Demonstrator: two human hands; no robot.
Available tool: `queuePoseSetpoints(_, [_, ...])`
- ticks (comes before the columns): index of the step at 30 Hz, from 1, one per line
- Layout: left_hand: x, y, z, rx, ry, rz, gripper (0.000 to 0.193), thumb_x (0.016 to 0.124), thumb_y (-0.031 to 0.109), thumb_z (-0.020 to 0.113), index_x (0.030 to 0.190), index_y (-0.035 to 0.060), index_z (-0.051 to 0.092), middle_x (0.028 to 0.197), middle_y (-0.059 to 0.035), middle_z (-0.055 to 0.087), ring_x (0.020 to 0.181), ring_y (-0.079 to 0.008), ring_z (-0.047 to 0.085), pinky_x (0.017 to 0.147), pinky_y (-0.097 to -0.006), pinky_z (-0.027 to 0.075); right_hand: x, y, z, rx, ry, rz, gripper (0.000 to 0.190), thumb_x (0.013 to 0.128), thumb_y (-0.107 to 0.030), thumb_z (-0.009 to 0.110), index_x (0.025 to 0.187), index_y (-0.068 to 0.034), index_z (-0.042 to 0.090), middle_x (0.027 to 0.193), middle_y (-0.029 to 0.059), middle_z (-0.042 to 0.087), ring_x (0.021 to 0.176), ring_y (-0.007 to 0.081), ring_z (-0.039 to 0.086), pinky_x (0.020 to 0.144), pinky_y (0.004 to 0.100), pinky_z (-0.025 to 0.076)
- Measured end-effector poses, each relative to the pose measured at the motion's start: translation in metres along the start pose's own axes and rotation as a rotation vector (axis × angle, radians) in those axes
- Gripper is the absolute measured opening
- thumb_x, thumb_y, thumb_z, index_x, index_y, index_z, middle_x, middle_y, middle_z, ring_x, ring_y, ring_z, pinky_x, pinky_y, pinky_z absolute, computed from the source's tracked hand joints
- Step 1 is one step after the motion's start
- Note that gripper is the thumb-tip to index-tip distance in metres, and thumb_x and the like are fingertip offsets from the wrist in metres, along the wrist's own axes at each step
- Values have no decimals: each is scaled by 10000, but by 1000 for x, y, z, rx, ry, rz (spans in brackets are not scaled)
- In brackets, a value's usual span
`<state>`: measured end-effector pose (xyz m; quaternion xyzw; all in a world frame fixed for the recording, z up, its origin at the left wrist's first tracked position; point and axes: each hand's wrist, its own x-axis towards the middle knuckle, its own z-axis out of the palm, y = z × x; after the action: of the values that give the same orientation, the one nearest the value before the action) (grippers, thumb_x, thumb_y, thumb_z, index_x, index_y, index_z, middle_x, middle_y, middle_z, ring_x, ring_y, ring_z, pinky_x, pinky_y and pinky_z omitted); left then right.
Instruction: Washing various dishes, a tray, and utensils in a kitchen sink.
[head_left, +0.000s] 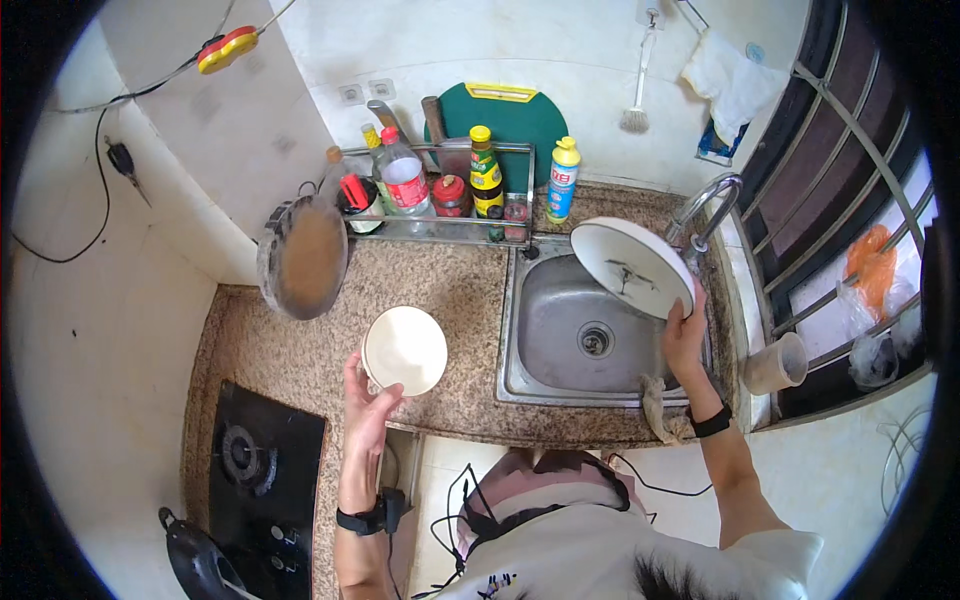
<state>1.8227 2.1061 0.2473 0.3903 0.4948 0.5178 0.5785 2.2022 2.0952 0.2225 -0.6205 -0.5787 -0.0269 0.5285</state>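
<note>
My left hand (369, 405) grips a small white bowl (406, 351) by its rim, over the granite counter left of the sink. The bowl's inside faces up and looks empty; a second rim edge shows at its left, and I cannot tell if two are stacked. In my right hand (684, 336) is a wide white dish (634, 266) with a dark painted pattern, held tilted by its lower right edge above the steel sink (592, 315). A wet-looking cloth (654, 409) hangs over the sink's front right edge, below my right hand.
Behind the counter stands a metal rack (442, 234) with bottles and jars, beside a yellow-capped detergent bottle (563, 180). A round pan-like lid (304, 259) leans at the left wall. The faucet (705, 214), a plastic cup (777, 364) and a black gas hob (266, 480) flank the work area.
</note>
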Motion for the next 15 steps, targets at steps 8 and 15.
queuePoseSetpoints(8, [-34,26,12,369,92,513,691,489,-82,611,1072,82,279,1079,-97,258,977,-222,385,765,-314,418,32,-35,-16,147,176,-157,292,785,-44,365,1059,50,321,987,162,425,908,218,423,789,287,312])
queuePoseSetpoints(15, [-94,52,19,841,367,1016,658,443,-8,692,1001,93,357,1032,-127,265,939,-246,414,694,-312,469,63,-53,-17,230,466,-363,113,754,5,436,838,61,487,746,85,518,625,122,469,549,209,364])
